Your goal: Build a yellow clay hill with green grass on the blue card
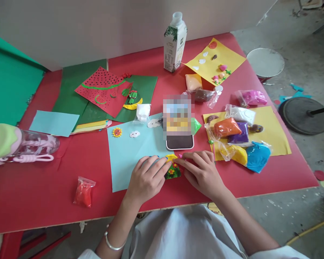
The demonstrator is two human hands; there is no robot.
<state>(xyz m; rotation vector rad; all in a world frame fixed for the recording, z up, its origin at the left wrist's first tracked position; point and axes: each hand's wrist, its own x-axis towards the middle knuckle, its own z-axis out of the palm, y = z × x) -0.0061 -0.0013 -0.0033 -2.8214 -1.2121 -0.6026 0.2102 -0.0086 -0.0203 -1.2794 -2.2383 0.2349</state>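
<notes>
A light-blue sheet (121,154) lies before me with a clay sunflower (117,132), white clay clouds (134,134) and a green patch with small flowers (172,172) on it. My left hand (148,176) rests over the sheet's lower part, its fingertips on a piece of yellow clay (171,157). From the other side, my right hand (202,172) reaches its index finger to the same clay; its other fingers are bent. A pink pointed bit (180,156) shows at the right hand's fingers, mostly hidden. Just beyond stands a phone (179,142) with a blurred screen.
Bagged clay in orange (226,127), blue (257,156) and other colours lies at right on a yellow sheet (278,129). A carton bottle (175,43) stands at the back. Left are a drink bottle (37,144), a red clay bag (84,191) and a watermelon picture (102,90).
</notes>
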